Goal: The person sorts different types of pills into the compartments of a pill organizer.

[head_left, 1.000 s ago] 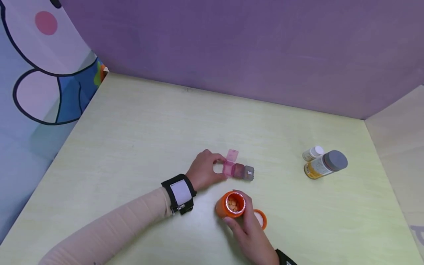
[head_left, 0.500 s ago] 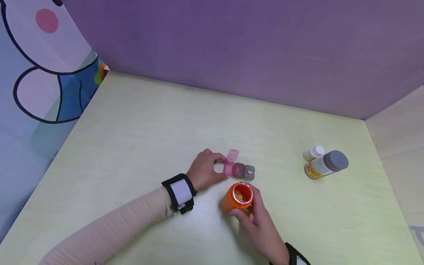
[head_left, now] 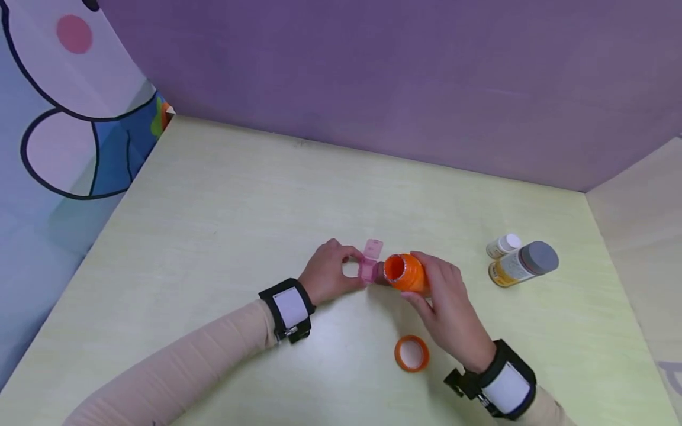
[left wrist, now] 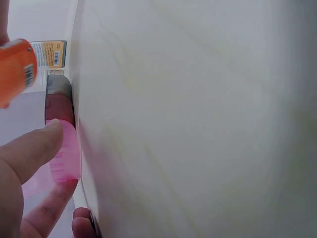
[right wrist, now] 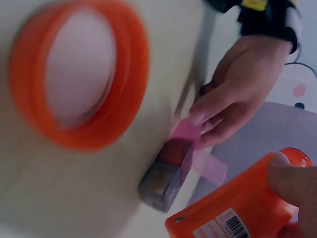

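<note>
A small pill organizer lies on the table, with a pink, a dark red and a grey compartment in a row (right wrist: 161, 181). Its pink compartment (head_left: 369, 270) has the lid (head_left: 373, 248) flipped up. My left hand (head_left: 330, 273) pinches that pink end between thumb and finger. My right hand (head_left: 453, 307) grips an orange pill bottle (head_left: 411, 275), uncapped and tilted, its mouth facing left towards the pink compartment. The bottle hides the grey compartment in the head view. Pills inside the bottle cannot be seen now. The orange cap (head_left: 412, 354) rests liner up on the table, nearer the person.
At the right stand a small white bottle (head_left: 502, 246) and a larger bottle with a grey lid (head_left: 522, 265), side by side. A purple wall (head_left: 373, 77) closes off the table's far edge.
The right hand has carried the orange bottle away from the person and rightwards, up to the organizer, and tipped it over. The cap has come into full view. The left hand stays in place.
</note>
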### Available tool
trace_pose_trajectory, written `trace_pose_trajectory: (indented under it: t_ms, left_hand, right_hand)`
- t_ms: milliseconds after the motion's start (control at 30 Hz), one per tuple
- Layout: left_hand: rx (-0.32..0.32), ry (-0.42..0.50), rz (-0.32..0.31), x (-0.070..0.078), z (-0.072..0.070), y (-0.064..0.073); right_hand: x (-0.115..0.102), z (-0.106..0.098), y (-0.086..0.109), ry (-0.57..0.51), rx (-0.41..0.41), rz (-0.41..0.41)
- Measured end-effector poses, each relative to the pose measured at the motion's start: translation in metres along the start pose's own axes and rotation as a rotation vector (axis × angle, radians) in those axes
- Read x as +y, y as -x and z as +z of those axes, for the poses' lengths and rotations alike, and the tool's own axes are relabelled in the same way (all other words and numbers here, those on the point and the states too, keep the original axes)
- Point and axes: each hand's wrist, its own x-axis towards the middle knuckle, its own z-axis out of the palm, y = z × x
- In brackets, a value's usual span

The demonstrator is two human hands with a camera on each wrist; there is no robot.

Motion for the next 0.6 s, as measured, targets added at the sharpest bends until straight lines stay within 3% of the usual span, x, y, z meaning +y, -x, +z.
trace_pose_trajectory:
  t_ms: [133,600]
  left_hand:
    - [-0.007,0.0,-0.005,0.0,0.002,0.0]
    - [-0.024,0.0,-0.033,0.001,-0.001,0.001]
  right_hand:
    - [0.006,0.003,-0.006,0.106,-0.016,0.023]
    - [0.013,0.01,-0.02,0.273,-0.027,-0.013]
